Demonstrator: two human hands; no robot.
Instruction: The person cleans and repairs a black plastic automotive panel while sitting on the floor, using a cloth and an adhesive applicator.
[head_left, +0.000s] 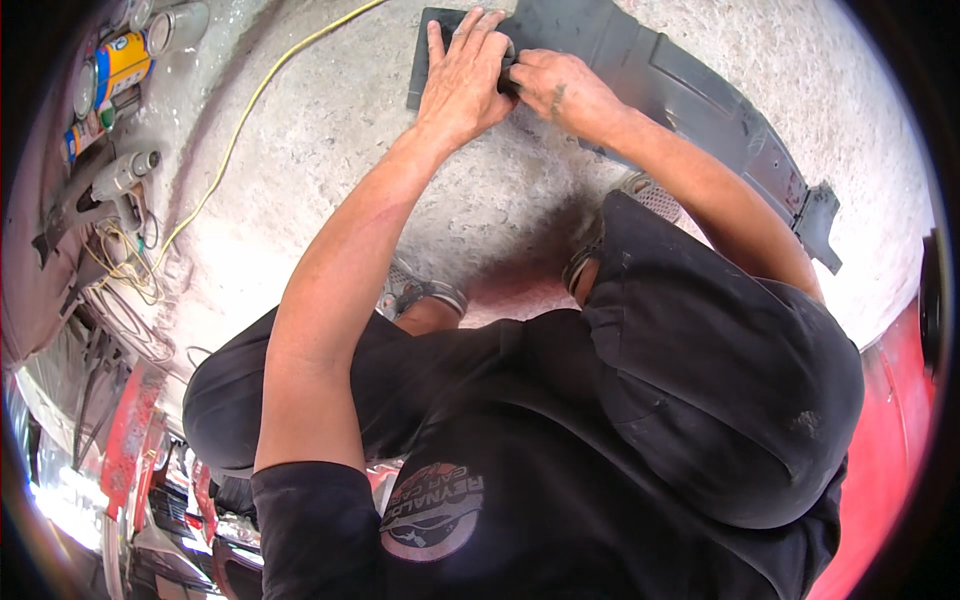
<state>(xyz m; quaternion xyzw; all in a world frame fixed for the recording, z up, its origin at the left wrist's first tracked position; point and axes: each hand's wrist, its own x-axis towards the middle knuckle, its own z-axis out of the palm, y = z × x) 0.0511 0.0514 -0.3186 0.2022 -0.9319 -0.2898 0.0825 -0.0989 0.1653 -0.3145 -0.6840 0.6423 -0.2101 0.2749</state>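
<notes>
A long dark grey moulded plastic panel point(690, 90), like a car splash shield, lies on the floor in front of me and bends away to the right. My left hand point(465, 80) rests on its flat left end point(425, 70), fingers stretched out and spread. Close beside it, my right hand point(565, 90) is closed, its fingertips pinched against a small dark piece at the panel. That piece is mostly hidden between the two hands, and I cannot make out its kind.
A yellow cord point(255, 100) runs along the rough concrete floor point(330, 130) on the left. Beyond it are a yellow-and-blue can point(122, 68), a spray gun point(125, 175) and tangled cables. A red surface point(890, 400) curves at the right. My sandalled feet are below the panel.
</notes>
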